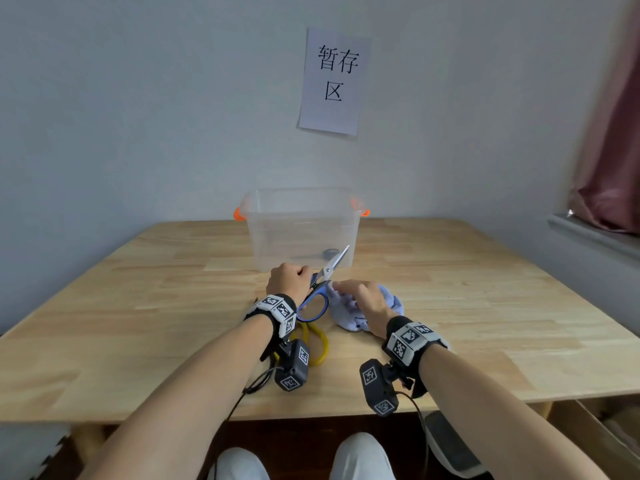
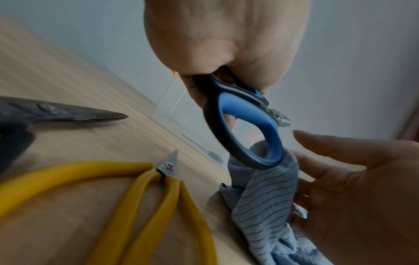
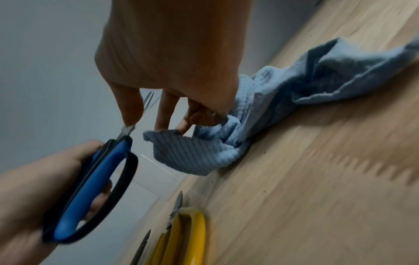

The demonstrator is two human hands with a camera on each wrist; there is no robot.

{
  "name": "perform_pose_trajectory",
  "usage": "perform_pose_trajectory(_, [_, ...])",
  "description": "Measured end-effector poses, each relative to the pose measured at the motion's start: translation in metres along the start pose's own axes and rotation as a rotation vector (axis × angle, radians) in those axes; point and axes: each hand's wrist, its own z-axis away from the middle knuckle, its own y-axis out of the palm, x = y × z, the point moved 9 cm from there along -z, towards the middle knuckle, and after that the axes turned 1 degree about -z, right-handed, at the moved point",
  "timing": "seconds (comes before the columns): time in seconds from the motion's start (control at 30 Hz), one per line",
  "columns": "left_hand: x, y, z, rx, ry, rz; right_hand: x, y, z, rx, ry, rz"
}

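A left hand (image 1: 289, 280) grips blue-handled scissors (image 1: 328, 270) just above a wooden table (image 1: 485, 306), the shut blades pointing up towards a clear plastic box (image 1: 298, 230). Beside it, the right hand (image 1: 360, 296) bunches a pale blue cloth (image 1: 391, 299). Only the right wrist view shows its outer fingers (image 3: 199, 114) curled into the fabric. Only the left wrist view shows a dark blade (image 2: 68, 114) lying by yellow-handled scissors (image 2: 167, 190). Only the head view shows a wall sign (image 1: 330, 116) reading 暂存区.
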Motion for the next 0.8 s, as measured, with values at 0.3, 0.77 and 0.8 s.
perform_pose_trajectory(0.3, [-0.017, -0.005, 0.007, -0.053, -0.007, 0.136, -0.004, 0.023, 0.007, 0.228, -0.020, -0.006])
perform_pose_trajectory(0.77, [-0.021, 0.031, 0.009, 0.172, 0.118, 0.091, 0.019, -0.002, 0.004, -0.051, -0.122, 0.117])
perform_pose_trajectory(0.8, [-0.021, 0.032, 0.012, 0.192, 0.089, 0.128, 0.020, -0.003, 0.004, -0.056, -0.131, 0.145])
